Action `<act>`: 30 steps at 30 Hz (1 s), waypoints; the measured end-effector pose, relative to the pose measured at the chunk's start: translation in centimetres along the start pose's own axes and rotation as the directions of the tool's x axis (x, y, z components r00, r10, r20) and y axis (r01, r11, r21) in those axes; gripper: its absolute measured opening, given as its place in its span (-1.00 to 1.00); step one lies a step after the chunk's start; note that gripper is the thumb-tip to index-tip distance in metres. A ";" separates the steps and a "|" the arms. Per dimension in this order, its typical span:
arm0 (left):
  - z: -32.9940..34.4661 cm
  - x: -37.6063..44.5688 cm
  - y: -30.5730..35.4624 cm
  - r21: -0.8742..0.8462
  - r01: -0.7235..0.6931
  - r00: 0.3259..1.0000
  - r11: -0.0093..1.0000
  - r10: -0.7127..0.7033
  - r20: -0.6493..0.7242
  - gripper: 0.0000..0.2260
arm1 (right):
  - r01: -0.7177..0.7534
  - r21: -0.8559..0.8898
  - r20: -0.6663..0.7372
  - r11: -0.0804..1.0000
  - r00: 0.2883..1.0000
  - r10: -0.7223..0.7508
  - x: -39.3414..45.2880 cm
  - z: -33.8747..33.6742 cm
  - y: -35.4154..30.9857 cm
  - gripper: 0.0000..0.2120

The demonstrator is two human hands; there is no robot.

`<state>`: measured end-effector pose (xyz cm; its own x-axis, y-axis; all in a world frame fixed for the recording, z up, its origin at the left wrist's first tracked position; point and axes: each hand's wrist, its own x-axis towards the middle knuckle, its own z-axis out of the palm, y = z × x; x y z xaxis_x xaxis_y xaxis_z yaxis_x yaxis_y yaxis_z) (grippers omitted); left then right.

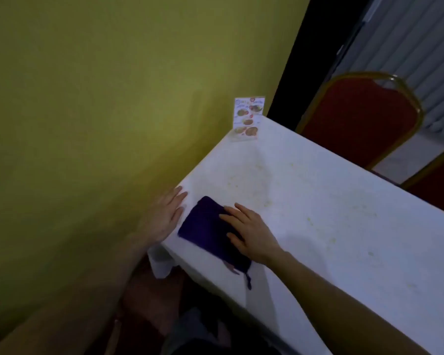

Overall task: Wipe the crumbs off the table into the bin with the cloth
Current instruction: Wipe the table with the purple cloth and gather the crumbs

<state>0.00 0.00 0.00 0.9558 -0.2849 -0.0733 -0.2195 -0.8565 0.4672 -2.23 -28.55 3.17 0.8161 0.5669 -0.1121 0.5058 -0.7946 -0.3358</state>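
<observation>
Crumbs (256, 180) lie in pale yellow specks over the white tablecloth (344, 226), beyond our right hand (249, 230) and out to its right side. That hand lies flat with fingers spread on the dark purple cloth (207, 224), pressing it down and not gripping it. The cloth is folded and sits at the table corner, with one end hanging over the near edge. Our left hand (168, 213), just left of the cloth, is open with the palm flat on the table edge, holding nothing. Far beyond both hands a small menu card (248, 119) stands upright near the yellow-green wall (100, 111). Two red chairs (362, 119) with gold frames stand behind the table.
</observation>
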 end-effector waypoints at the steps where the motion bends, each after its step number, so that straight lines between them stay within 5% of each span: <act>1: 0.4 0.0 -1.0 0.031 0.008 1.000 0.999 -0.008 0.014 -0.32 | 0.028 -0.010 0.051 1.000 0.998 -0.028 0.9 0.8 -0.5 -0.52; 8: 2.2 1.3 -3.8 0.194 -0.093 0.995 0.977 0.086 0.045 -0.47 | -0.005 -0.142 0.095 0.990 0.995 0.018 1.2 5.1 -1.9 -0.44; 13: 1.8 4.4 -2.6 0.259 -0.151 0.987 0.954 0.134 0.085 -0.46 | -0.241 -0.135 -0.012 0.961 0.970 0.242 -2.4 6.3 -1.7 -0.44; 19: 2.8 5.2 -2.5 0.321 -0.124 0.992 0.939 0.112 0.055 -0.44 | -0.667 -0.053 -0.166 0.743 0.740 0.652 -5.0 4.9 2.1 -0.39; 25: 3.2 5.3 -2.5 0.326 -0.132 0.991 0.936 0.129 0.031 -0.45 | -0.818 0.079 -0.221 0.570 0.543 0.810 1.3 3.0 6.5 -0.36; 30: 3.4 5.4 -2.6 0.351 -0.126 0.992 0.928 0.118 0.044 -0.45 | -0.739 0.060 -0.197 0.671 0.650 0.734 7.8 3.2 4.9 -0.47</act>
<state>5.08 -0.72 -4.60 0.9134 -0.4030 -0.0567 -0.3930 -0.9097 0.1339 5.74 -27.32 -2.35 0.9567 -0.2578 -0.1352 -0.2811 -0.9389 -0.1986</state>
